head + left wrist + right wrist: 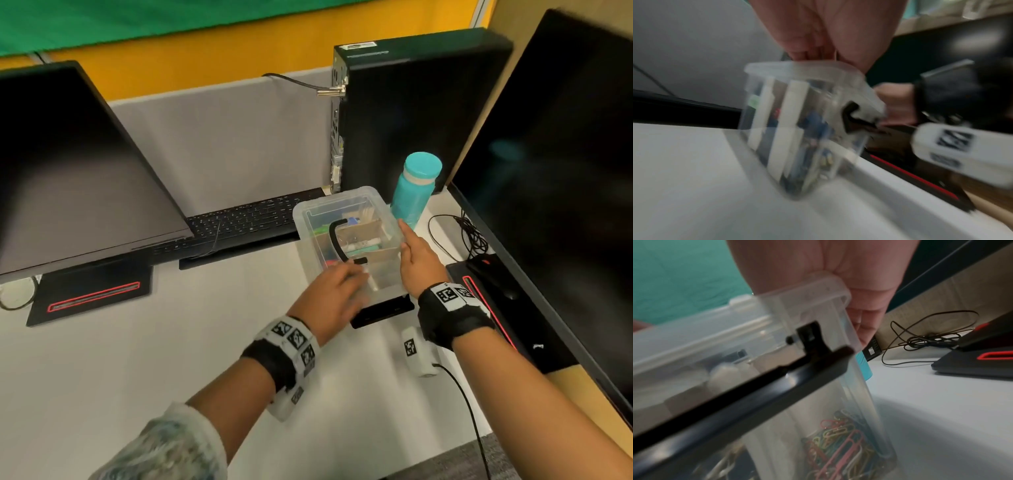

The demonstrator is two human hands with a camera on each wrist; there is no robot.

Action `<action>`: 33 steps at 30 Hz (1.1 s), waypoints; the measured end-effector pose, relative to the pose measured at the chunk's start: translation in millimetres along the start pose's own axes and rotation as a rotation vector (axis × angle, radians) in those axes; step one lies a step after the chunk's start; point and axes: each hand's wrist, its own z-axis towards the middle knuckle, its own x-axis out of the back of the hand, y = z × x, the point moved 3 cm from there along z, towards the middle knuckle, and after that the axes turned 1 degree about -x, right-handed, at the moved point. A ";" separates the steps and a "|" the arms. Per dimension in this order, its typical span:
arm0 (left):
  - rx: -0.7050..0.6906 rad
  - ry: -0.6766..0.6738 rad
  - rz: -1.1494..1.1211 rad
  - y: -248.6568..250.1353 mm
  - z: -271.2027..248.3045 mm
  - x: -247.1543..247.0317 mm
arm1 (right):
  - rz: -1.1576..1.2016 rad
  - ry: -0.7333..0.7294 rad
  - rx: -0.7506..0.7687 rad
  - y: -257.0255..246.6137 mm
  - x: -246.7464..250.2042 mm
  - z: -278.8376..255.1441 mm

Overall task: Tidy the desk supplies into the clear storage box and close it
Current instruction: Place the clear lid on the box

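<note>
White desk carries the clear storage box; left hand grips its near edge, right hand lies flat-fingered along its side.

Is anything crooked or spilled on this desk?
Nothing looks spilled. The clear plastic storage box has its lid on, both hands, left and right, on it. The coloured paper clips are inside.

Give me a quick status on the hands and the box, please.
Left hand and right hand both on the lid of the clear plastic storage box. Supplies inside. Teal water bottle close behind.
</note>
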 end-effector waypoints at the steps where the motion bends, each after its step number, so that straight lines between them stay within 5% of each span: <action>1: -0.054 -0.058 0.090 5.0 -6.6 -8.8 | 0.022 -0.010 0.025 1.2 0.1 0.4; 4: -0.104 -0.162 0.444 9.5 -19.2 -25.3 | 0.106 -0.069 0.075 5.6 1.1 0.3; 9: -0.149 0.018 0.532 12.0 -14.2 -27.2 | 0.267 -0.219 0.084 11.2 7.3 -3.2; 12: -0.127 -0.015 0.472 12.3 -15.2 -24.2 | 0.284 -0.289 0.061 17.6 8.0 -2.6; 22: 0.080 0.175 -0.047 7.2 -11.0 -18.8 | 0.364 -0.298 0.012 9.9 10.7 -13.5; 33: 0.208 0.189 -0.057 21.2 -6.1 -18.7 | 0.115 -0.174 0.082 3.9 15.4 -21.7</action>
